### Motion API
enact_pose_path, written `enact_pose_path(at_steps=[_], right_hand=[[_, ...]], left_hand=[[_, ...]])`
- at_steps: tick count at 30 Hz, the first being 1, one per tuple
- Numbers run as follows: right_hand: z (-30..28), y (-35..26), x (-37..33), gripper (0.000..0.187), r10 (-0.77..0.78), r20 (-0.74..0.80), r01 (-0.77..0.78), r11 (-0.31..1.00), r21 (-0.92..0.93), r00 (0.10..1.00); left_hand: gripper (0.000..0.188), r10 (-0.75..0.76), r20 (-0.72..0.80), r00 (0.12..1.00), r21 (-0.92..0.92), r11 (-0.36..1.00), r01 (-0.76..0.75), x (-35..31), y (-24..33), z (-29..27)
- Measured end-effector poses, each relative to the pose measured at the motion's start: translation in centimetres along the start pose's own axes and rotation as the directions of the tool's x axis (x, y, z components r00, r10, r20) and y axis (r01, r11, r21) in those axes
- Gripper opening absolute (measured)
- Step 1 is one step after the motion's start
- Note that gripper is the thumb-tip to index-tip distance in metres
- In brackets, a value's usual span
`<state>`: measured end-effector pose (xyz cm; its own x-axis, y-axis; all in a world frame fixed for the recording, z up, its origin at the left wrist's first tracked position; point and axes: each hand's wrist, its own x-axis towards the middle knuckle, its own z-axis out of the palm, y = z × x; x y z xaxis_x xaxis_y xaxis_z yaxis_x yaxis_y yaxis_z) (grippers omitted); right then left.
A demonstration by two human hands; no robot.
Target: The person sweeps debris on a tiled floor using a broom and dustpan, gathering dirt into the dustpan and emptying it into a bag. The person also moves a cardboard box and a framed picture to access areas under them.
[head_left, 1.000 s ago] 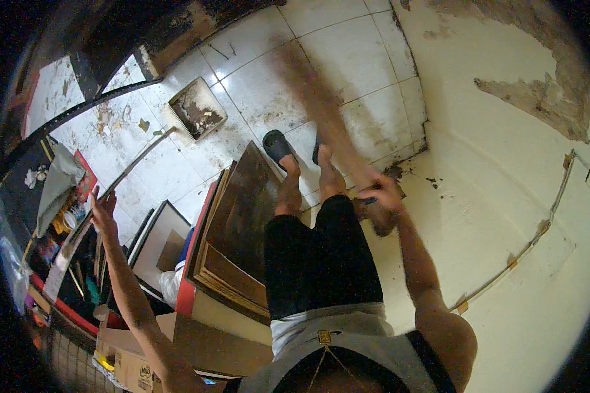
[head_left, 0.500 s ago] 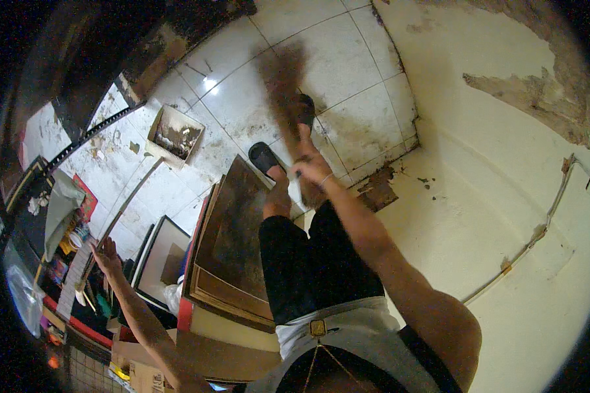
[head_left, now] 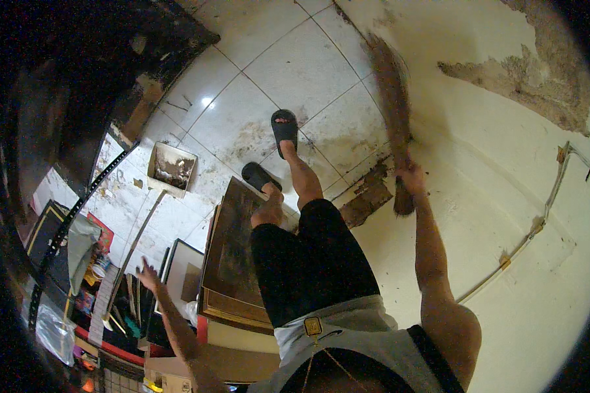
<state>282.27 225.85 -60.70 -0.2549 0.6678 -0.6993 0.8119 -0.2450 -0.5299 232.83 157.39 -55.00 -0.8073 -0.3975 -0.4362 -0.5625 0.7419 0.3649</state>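
Note:
My right hand (head_left: 410, 178) is closed round the bound part of a brown stick broom (head_left: 392, 98). The broom's bristles fan out away from me, over the line where the tiles meet the wall, and are a little blurred. On the left, my left hand (head_left: 149, 275) is raised with its fingers apart and nothing in it. Beside it runs the long thin handle of a dustpan (head_left: 170, 192). The pale pan lies on the floor with dark dirt and scraps in it.
Dirty white tiles (head_left: 288, 72) lie around my dark sandals (head_left: 284, 131). Wooden panels (head_left: 233, 255) lean by my left leg. A peeling yellowish wall (head_left: 478, 216) carries a cable on the right. Frames, bags and boxes crowd the lower left; loose debris (head_left: 367, 196) lies by the wall.
The broom has swung right, from above the tiles by my feet to the wall side. My left hand has moved right, off the dustpan handle's side. One foot has stepped and shifted left.

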Motion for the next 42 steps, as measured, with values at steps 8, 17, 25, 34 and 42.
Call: enact_pose_path(at_steps=[8, 17, 25, 34, 42], right_hand=[[7.0, 0.6, 5.3, 0.076, 0.072, 0.22, 0.028, 0.906, -0.422, 0.973], [2.0, -2.0, -3.5, 0.06, 0.26, 0.126, -0.289, 0.871, 0.398, 0.957], [9.3, 1.3, 3.4, 0.064, 0.227, 0.33, -0.138, 0.952, -0.274, 0.916], [7.6, -9.0, -1.6, 0.083, -0.044, 0.294, 0.032, 0.998, 0.045, 0.955], [13.5, -10.8, 15.9, 0.059, 0.025, 0.207, 0.01, 0.986, -0.168, 0.978]], left_hand=[[0.054, 0.39, 0.423, 0.818, 0.005, 0.902, -0.433, -11.1, 9.5, 13.7], [0.048, 0.198, 0.587, 0.785, -0.118, 0.98, -0.159, -13.9, 10.7, 14.6], [0.043, 0.073, 0.728, 0.681, -0.047, 0.997, -0.057, -14.9, 8.3, 16.2], [0.037, 0.01, 0.705, 0.709, -0.059, 0.997, 0.044, -18.2, 13.6, 16.0], [0.041, -0.072, 0.663, 0.745, 0.03, 0.997, 0.07, -17.9, 8.7, 15.1]])
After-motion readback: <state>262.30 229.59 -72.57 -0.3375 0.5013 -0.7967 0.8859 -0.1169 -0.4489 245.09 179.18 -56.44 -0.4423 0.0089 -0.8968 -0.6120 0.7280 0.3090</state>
